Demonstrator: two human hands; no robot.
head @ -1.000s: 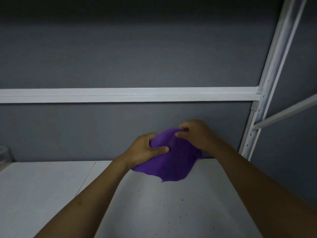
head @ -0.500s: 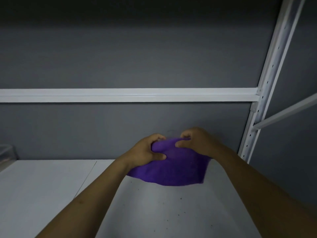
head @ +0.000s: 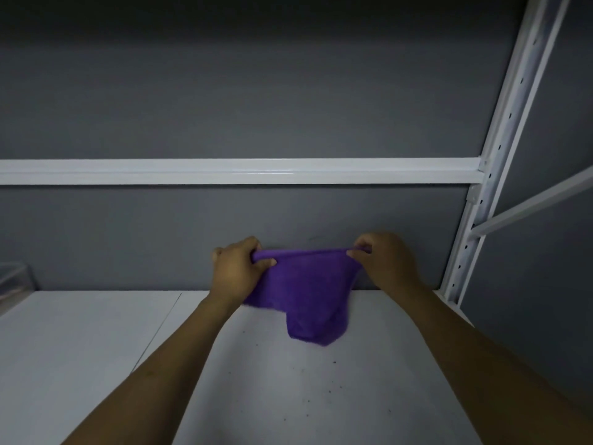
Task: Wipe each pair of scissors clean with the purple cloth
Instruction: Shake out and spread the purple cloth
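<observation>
The purple cloth (head: 305, 293) hangs stretched between both hands above the back of the white shelf board (head: 288, 396). My left hand (head: 236, 271) grips its left top edge with curled fingers. My right hand (head: 385, 263) pinches the right top edge. The cloth's lower corner droops down to the board. No scissors are in view.
A grey back wall with a white horizontal rail (head: 240, 171) runs behind. A white perforated upright post (head: 500, 162) stands at the right. A clear plastic container (head: 12, 281) peeks in at the far left edge. Small dark specks lie on the board.
The hands have moved apart and pulled the bunched cloth out flat between them, so its top edge is now taut and a corner hangs down.
</observation>
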